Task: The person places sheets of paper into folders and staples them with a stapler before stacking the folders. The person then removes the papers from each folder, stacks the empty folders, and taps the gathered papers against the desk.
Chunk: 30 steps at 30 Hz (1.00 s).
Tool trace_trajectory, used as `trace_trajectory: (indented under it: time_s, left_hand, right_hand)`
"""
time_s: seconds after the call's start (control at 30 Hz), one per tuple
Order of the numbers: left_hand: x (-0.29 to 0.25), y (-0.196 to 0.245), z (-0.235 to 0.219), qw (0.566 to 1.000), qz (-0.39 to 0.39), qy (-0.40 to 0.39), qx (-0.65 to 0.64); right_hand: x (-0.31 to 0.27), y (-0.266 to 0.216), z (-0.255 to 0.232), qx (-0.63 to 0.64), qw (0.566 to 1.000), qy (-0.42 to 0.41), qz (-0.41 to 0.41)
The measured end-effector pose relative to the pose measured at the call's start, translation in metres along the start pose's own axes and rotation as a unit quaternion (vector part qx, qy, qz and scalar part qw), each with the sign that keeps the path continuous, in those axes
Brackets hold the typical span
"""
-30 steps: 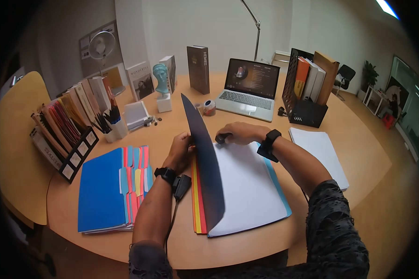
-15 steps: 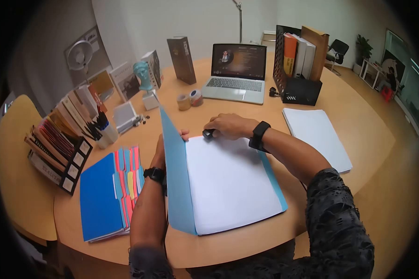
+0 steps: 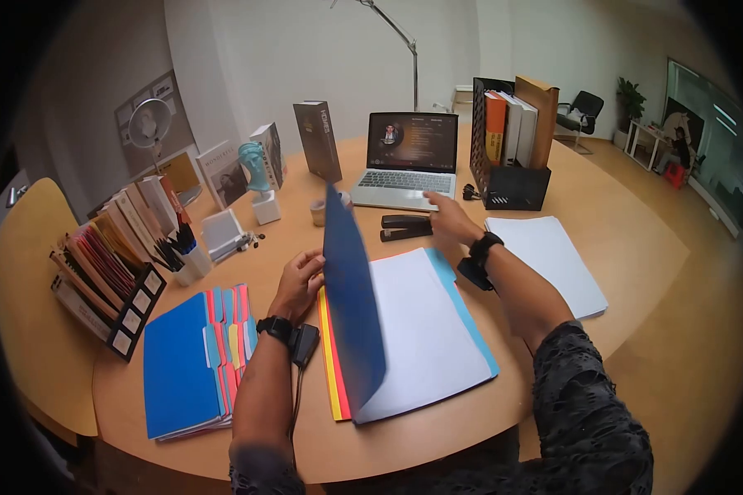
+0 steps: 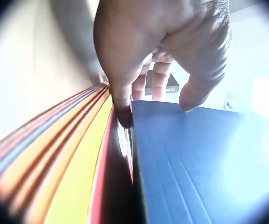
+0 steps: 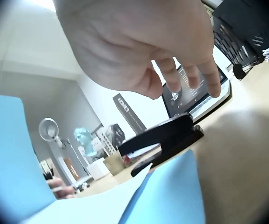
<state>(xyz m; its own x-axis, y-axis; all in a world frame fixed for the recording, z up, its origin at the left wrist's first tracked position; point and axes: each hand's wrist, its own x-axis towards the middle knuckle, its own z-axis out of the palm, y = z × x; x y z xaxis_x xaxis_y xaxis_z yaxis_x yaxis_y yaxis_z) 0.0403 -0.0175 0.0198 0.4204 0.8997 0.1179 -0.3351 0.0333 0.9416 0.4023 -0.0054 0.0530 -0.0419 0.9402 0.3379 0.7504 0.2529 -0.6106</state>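
My left hand (image 3: pixel 299 285) pinches the top edge of a blue folder cover (image 3: pixel 351 297), which stands tilted up over white sheets (image 3: pixel 425 322). In the left wrist view, the thumb and fingers of that hand (image 4: pixel 158 51) lie on either side of the cover (image 4: pixel 176 149). Behind the folder, a black stapler (image 3: pixel 404 227) rests on the table. My right hand (image 3: pixel 452 221) hovers at its right end, holding nothing. The right wrist view has the hand (image 5: pixel 144 46) above the stapler (image 5: pixel 165 140), fingers loosely bent and apart from it.
Left of the folder lies a stack of blue and coloured folders (image 3: pixel 177 363); a stack of white paper (image 3: pixel 545 264) lies to the right. Farther back stand a laptop (image 3: pixel 409 177), a file holder (image 3: pixel 516 188), a tall book (image 3: pixel 318 144) and a teal bust (image 3: pixel 254 169).
My right hand has let go of the stapler and moved right. The left hand has raised the folder cover from its leftward opening back toward the sheets. The head view has shifted.
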Motion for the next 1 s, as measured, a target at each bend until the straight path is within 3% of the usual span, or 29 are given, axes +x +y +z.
trace_trajectory:
  time_s: [0.07,0.17,0.27,0.43,0.5,0.6,0.7,0.77,0.83,0.9,1.0]
  left_hand:
    - [0.003,-0.006,0.001,0.999,0.009,0.031,0.017]
    - [0.005,-0.009,0.002,0.998,0.013,0.055,0.04]
    - [0.007,-0.01,0.002,0.999,-0.013,0.023,0.03]
    - [0.009,-0.008,0.002,1.0,-0.013,-0.006,-0.027]
    - [0.009,-0.005,0.009,0.999,-0.005,0.002,-0.032]
    - [0.01,0.0,0.018,0.999,0.016,0.009,-0.044]
    - [-0.006,0.018,0.04,0.997,0.016,-0.006,-0.071]
    - [-0.004,0.007,0.038,0.994,0.018,0.044,-0.096]
    - [-0.019,0.018,0.05,0.999,-0.026,0.008,0.027]
    - [-0.028,0.014,0.045,0.993,-0.077,-0.069,0.052]
    - [-0.064,0.036,0.068,0.992,-0.12,-0.023,0.036]
  right_hand:
    - [-0.015,0.013,-0.011,0.113,0.99,0.081,0.037]
    - [-0.047,-0.002,-0.035,0.179,0.979,0.056,0.075]
    - [-0.082,-0.022,-0.049,0.242,0.966,0.026,0.086]
    - [-0.109,-0.008,-0.029,0.304,0.944,0.042,0.12]
    - [-0.114,-0.005,-0.024,0.335,0.934,0.017,0.122]
    - [-0.128,-0.047,-0.038,0.341,0.919,-0.1,0.169]
    - [-0.132,-0.049,-0.032,0.298,0.934,-0.127,0.152]
    - [-0.126,-0.038,-0.026,0.35,0.925,-0.067,0.136]
    - [-0.129,-0.042,-0.032,0.392,0.914,-0.01,0.107]
    - [-0.129,-0.037,-0.029,0.408,0.908,0.044,0.087]
    - [-0.137,-0.062,-0.027,0.484,0.869,0.058,0.083]
